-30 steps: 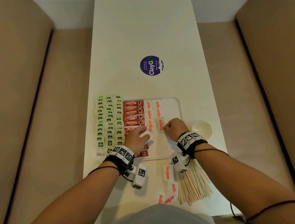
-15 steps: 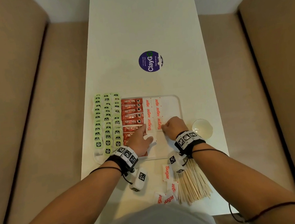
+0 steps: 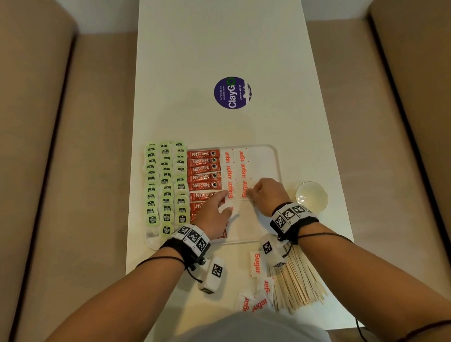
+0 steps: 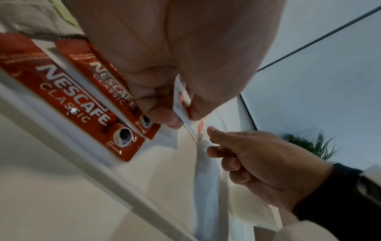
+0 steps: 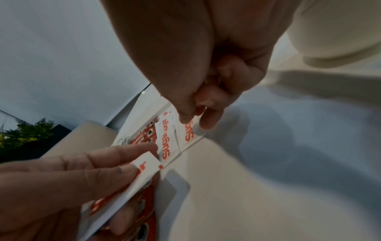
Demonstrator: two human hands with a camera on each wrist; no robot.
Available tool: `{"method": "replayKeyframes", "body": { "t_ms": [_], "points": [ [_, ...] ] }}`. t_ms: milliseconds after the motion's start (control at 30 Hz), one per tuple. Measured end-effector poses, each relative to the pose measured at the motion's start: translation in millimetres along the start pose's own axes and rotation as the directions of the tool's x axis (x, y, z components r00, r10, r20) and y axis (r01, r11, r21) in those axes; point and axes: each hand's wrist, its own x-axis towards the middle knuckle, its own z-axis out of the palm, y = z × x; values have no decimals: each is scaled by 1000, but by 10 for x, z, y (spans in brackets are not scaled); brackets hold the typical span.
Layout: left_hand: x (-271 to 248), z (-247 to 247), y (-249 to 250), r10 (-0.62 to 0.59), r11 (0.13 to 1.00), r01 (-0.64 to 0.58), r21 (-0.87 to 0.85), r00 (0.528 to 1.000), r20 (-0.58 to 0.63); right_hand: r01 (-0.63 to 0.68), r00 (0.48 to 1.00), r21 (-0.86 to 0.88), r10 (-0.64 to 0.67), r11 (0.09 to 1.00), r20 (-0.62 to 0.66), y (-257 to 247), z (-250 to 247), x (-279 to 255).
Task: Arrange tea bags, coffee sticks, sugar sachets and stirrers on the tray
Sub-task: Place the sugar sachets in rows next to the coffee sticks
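A white tray [image 3: 272, 153] holds green tea bags [image 3: 165, 184], red coffee sticks [image 3: 204, 170] and two columns of white sugar sachets [image 3: 242, 166]. My left hand [image 3: 226, 202] hovers over the near coffee sticks and pinches one sugar sachet [image 4: 181, 101] between thumb and fingers. My right hand [image 3: 250, 193], fingers curled, pinches with thumb and forefinger the near edge of the nearest sachet [image 5: 188, 132] of the right column, which lies flat on the tray. Wooden stirrers [image 3: 295, 284] lie fanned on the table under my right wrist.
Several loose sugar sachets [image 3: 255, 263] lie on the table in front of the tray. A small clear cup [image 3: 311, 195] stands right of the tray. A purple round sticker [image 3: 232, 92] is farther back. Tan benches [image 3: 37, 194] flank the narrow white table.
My left hand's fingers have stretched a little forward beside the left sugar column, still with its sachet. The right hand stays at the near sachet of the right column.
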Motion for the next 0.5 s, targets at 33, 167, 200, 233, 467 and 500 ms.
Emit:
{"method": "replayKeyframes", "body": {
  "t_ms": [33,167,200,233,467,500],
  "points": [
    [-6,-4,-1,10,1000,-10,-12,1000,-21,28,1000,23,-28,999,4,-2,-1,-18],
    [-19,-6,-5,-42,982,33,-187,998,-41,160,976,43,-165,986,140,-25,33,-113],
    [-18,-8,-9,-58,973,48,-224,997,-41,176,967,46,-181,983,177,-31,50,-134],
    [-22,-12,-4,-66,969,54,-240,997,-44,189,959,47,-194,981,208,-30,77,-147],
    [-47,-69,20,-52,978,32,-208,994,-92,234,938,43,-237,971,254,-65,145,-208],
    [-56,-79,18,-55,978,32,-207,993,-105,228,940,62,-236,972,246,-68,142,-211]
  ]
}}
